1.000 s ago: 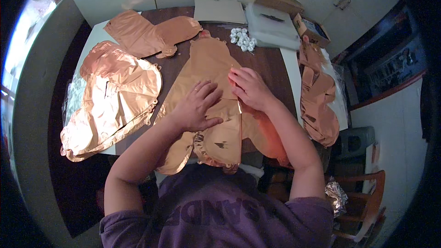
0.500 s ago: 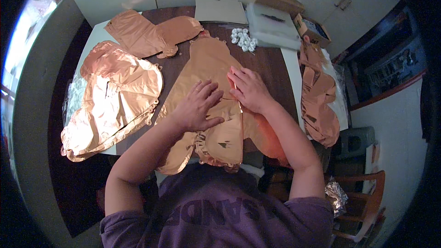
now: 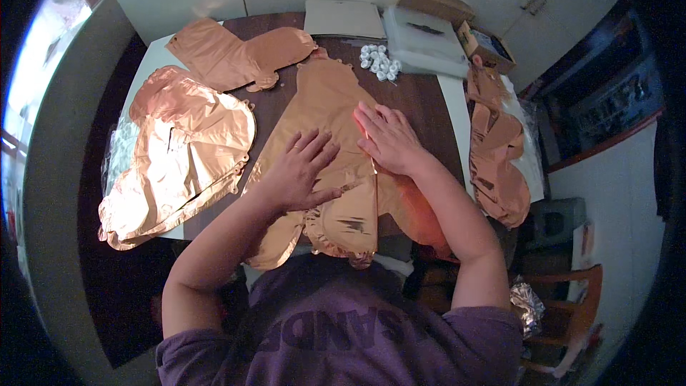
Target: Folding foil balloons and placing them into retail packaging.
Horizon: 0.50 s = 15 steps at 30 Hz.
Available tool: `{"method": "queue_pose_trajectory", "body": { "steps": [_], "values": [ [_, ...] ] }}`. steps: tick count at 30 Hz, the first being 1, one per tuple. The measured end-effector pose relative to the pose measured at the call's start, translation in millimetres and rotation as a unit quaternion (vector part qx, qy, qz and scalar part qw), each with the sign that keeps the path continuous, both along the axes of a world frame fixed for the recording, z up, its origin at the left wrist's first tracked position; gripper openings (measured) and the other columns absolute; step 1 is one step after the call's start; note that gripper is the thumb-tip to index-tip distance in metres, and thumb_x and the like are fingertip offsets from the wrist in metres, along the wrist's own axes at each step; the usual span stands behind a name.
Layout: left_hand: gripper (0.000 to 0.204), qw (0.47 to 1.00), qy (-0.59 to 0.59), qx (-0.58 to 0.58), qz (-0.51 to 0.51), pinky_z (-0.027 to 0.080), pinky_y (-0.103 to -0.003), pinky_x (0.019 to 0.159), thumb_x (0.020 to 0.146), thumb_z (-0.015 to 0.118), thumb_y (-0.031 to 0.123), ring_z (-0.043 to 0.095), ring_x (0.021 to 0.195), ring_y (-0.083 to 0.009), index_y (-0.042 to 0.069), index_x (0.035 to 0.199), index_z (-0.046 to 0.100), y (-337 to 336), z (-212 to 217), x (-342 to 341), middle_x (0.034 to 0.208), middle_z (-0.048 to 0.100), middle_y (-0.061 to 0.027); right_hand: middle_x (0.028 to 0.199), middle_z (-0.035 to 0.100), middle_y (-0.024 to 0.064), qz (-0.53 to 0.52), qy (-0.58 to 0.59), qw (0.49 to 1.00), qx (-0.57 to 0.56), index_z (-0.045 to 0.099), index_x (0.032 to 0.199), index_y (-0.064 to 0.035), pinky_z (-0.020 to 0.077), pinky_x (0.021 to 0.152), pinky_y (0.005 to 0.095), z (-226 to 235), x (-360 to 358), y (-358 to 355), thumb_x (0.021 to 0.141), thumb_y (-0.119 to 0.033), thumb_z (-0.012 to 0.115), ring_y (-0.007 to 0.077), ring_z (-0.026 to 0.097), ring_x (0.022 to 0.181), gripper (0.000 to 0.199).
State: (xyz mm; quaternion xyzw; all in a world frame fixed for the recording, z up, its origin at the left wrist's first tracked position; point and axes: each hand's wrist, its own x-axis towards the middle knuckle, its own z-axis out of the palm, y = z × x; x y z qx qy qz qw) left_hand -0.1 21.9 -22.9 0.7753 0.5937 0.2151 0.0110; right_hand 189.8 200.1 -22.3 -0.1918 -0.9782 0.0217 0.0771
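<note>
A flat, uninflated rose-gold foil balloon (image 3: 325, 93) lies spread on the dark table in front of me, part of it folded over at the near end. My left hand (image 3: 300, 171) is over its middle with the fingers spread, holding nothing; whether the palm touches the foil I cannot tell. On the balloon's right edge, along a fold, my right hand (image 3: 389, 139) lies flat with its fingers stretched out. The foil under both palms is hidden.
More flat foil balloons lie at the left (image 3: 193, 143), far left (image 3: 243, 53) and right (image 3: 494, 164). Behind are a cluster of small white rounds (image 3: 379, 62), a white box (image 3: 344, 19), a clear plastic bin (image 3: 425, 39) and an open carton (image 3: 486, 44). A wooden chair (image 3: 582, 307) stands at right.
My left hand has moved slightly left, its fingers spreading wider. The right hand stays nearly in place on the balloon's edge.
</note>
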Motion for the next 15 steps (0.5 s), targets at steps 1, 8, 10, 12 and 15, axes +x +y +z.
{"method": "queue_pose_trajectory", "body": {
  "steps": [1,8,10,12,15],
  "values": [
    [0.077,1.000,0.009,-0.012,0.004,0.025,-0.055,0.112,0.082,0.061,0.057,0.037,0.133,-0.0440,0.003,0.136,0.047,-3,1,0,0.142,0.042,-0.0232,0.152,0.034,0.0122,-0.002,-0.007,1.000,-0.005,0.037,0.144,-0.0069,0.0283,0.111,0.0463,4,-1,-1,0.094,-0.036,0.052,0.0334,0.034,0.136,0.061],
    [0.082,1.000,0.012,-0.019,-0.009,0.024,-0.055,0.113,0.083,0.058,0.060,0.034,0.136,-0.0434,0.004,0.140,0.043,1,-6,0,0.144,0.041,-0.0229,0.123,0.057,0.0191,-0.179,0.198,0.956,-0.121,0.057,0.121,-0.0023,0.0443,0.096,0.0450,23,46,-10,0.084,-0.035,0.065,0.0382,0.055,0.110,0.050],
    [0.083,1.000,0.017,-0.022,-0.005,0.023,-0.055,0.113,0.083,0.058,0.061,0.034,0.136,-0.0432,0.003,0.140,0.043,-1,-9,-3,0.144,0.040,-0.0231,0.112,0.059,0.0176,-0.282,0.046,0.953,-0.103,0.061,0.107,-0.0012,0.0476,0.089,0.0450,48,69,-39,0.080,-0.040,0.069,0.0374,0.058,0.104,0.048],
    [0.083,1.000,0.014,-0.024,-0.010,0.023,-0.055,0.113,0.082,0.058,0.061,0.034,0.136,-0.0431,0.003,0.140,0.043,1,-7,-1,0.144,0.040,-0.0233,0.107,0.061,0.0187,-0.309,-0.010,0.946,-0.098,0.062,0.102,-0.0009,0.0483,0.087,0.0452,61,89,-56,0.078,-0.040,0.070,0.0371,0.059,0.101,0.047],
    [0.083,1.000,0.012,-0.023,-0.014,0.023,-0.055,0.113,0.082,0.058,0.061,0.034,0.136,-0.0429,0.003,0.140,0.043,3,-3,3,0.144,0.040,-0.0232,0.095,0.063,0.0206,-0.321,-0.070,0.932,-0.150,0.063,0.090,0.0002,0.0498,0.079,0.0457,60,102,-50,0.077,-0.038,0.070,0.0371,0.062,0.092,0.041]
  ]
}}
